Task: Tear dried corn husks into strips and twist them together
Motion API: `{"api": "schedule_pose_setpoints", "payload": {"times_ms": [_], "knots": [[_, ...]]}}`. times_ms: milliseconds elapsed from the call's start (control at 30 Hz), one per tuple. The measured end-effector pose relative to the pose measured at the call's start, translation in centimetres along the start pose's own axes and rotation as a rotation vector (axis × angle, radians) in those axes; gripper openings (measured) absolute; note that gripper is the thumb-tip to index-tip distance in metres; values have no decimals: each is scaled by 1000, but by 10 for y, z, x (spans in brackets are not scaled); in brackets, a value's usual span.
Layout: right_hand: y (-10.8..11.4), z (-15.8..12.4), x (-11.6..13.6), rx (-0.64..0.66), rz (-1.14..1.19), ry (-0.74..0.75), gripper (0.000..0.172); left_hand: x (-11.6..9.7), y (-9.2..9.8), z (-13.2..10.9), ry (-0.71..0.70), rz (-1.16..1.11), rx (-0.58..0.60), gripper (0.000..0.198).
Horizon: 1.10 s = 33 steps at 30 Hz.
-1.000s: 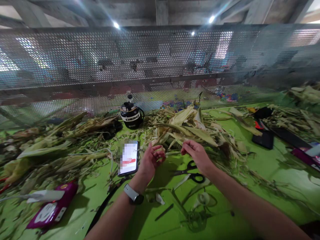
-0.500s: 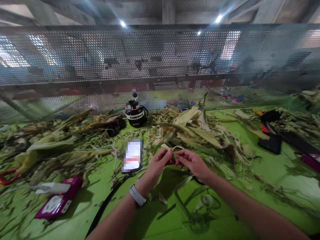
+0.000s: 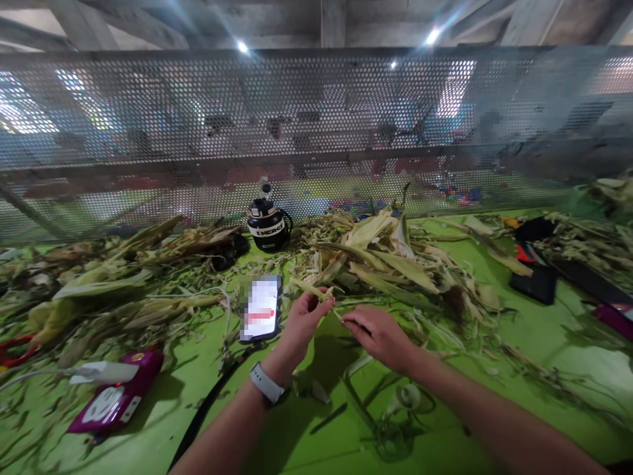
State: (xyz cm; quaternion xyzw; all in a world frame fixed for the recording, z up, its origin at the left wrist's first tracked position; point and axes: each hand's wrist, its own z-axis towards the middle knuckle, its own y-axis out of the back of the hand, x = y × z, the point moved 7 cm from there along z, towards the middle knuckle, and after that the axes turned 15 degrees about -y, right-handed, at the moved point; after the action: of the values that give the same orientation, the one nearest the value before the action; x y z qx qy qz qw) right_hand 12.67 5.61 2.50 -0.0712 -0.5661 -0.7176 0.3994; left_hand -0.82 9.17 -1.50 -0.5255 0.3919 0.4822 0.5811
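My left hand (image 3: 302, 323), a white watch on its wrist, is raised over the green table (image 3: 568, 356) and pinches a thin strip of corn husk (image 3: 309, 289) between thumb and fingers. My right hand (image 3: 376, 333) sits just to its right, fingers curled and pinched on the lower end of the same strip. A pile of pale corn husks (image 3: 380, 254) lies directly behind both hands. A phone (image 3: 262, 307) with a lit screen lies to the left of my left hand.
A black jug (image 3: 268, 223) stands at the back by a perforated metal screen (image 3: 316, 125). More husks (image 3: 119, 277) cover the left side. A magenta device (image 3: 116, 399) with a white plug lies front left. A black case (image 3: 534, 282) lies at right. Husk scraps lie near me.
My hands came together on the husk strip, and the right hand then pulled down and away from the left. The scissors seen earlier are now hidden under my right hand.
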Motion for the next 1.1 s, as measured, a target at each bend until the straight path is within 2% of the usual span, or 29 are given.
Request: {"api": "schedule_pose_setpoints", "payload": {"times_ms": [133,200,367,467,533,633,733,900,1000,1100], "knots": [[16,2,1,-167,-55,31,20,6,-9,-1,50,63,175,40],[22,3,1,-213,-16,49,18,7,-16,-5,93,118,276,34],[13,4,-6,-118,15,-13,26,-2,-31,-15,118,211,495,15],[4,3,-12,-84,-28,-90,32,-4,-35,-17,97,190,562,9],[-2,3,-15,-55,-20,-142,32,-2,-36,-18,81,139,582,5],[-9,2,-19,4,53,-219,27,-2,-39,-19,54,34,614,19],[-11,1,-22,22,131,-282,26,-5,-40,-20,48,3,620,23],[-8,1,-26,-2,235,-340,23,-10,-38,-20,90,-25,539,23],[-9,1,-30,-4,350,-389,22,-4,-38,-19,110,-57,499,27],[-13,1,-35,36,545,-487,21,5,-31,-16,158,-79,401,34]]}}
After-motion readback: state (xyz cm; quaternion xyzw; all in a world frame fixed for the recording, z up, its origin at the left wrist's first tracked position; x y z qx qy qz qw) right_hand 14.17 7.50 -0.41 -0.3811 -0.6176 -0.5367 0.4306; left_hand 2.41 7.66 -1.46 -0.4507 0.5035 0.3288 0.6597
